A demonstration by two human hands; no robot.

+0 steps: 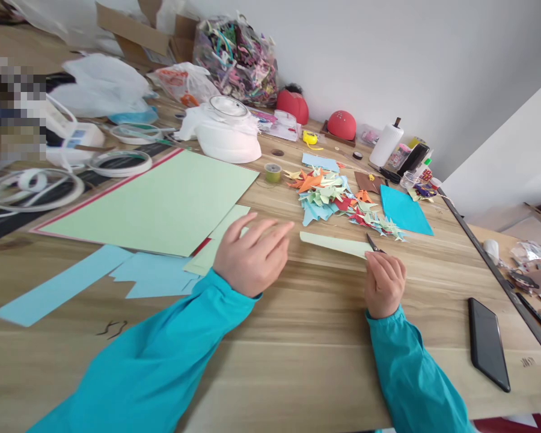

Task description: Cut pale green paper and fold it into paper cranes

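Between the thumb and fingers of my right hand (385, 282) is one end of a pale green paper strip (331, 242), which reaches left above the table. My left hand (255, 252) is off the strip's free end, with its fingers stretched out and nothing in them. Dark scissors (372, 242) show partly behind the right hand. Beyond the strip lies a heap of folded paper pieces (329, 195) in orange, green, blue and red. To the left, a large light green sheet (157, 201) covers part of the table, with blue paper pieces (155, 275) at its near edge.
A black phone (489, 344) lies at the right, near the table edge. A bright blue sheet (406, 209) is beyond the right hand. Further back stand a spool of thread (273, 173), a yellow tape measure (311, 138), a white bottle (386, 144) and a stuffed clear bag (237, 60).
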